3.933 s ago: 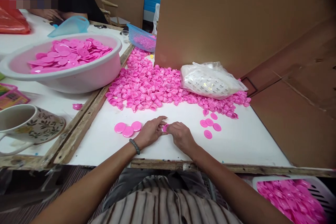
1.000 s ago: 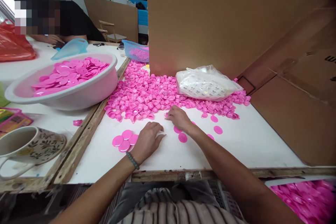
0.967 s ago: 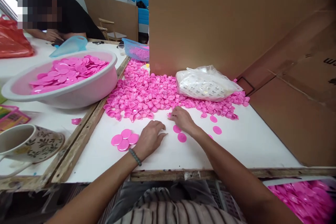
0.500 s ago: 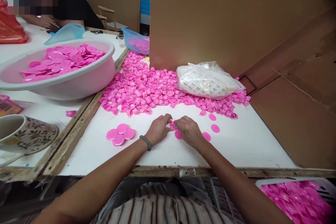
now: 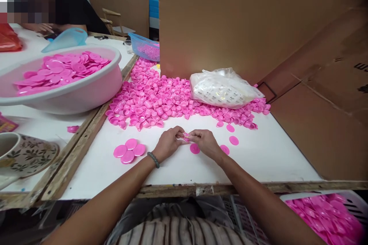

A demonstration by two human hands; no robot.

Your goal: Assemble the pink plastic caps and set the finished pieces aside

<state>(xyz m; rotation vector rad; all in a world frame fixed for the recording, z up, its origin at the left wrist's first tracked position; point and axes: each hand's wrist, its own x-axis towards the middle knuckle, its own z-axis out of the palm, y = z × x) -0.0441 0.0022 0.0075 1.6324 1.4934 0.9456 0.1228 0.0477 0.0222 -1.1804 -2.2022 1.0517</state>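
Observation:
My left hand (image 5: 168,144) and my right hand (image 5: 204,142) meet fingertip to fingertip just above the white table (image 5: 258,157). Both pinch a small pink plastic piece (image 5: 186,136) between them. A flat pink disc (image 5: 194,148) lies right under my right hand, with two more discs (image 5: 231,134) to its right. Three pink discs (image 5: 128,150) lie in a cluster left of my left hand. A big heap of small pink caps (image 5: 155,99) spreads across the table behind my hands.
A clear bag of white parts (image 5: 222,88) rests on the caps by a tall cardboard wall (image 5: 230,19). At left stand a pink basin of discs (image 5: 63,80), a floral mug (image 5: 21,155) and a blue basket (image 5: 143,46). Another person (image 5: 66,7) sits far left. A basket of pink discs (image 5: 327,218) is at lower right.
My right hand reached into the edge of the cap heap, then drew back to meet my left hand. Both hands now pinch a small pink piece, lifted slightly off the table.

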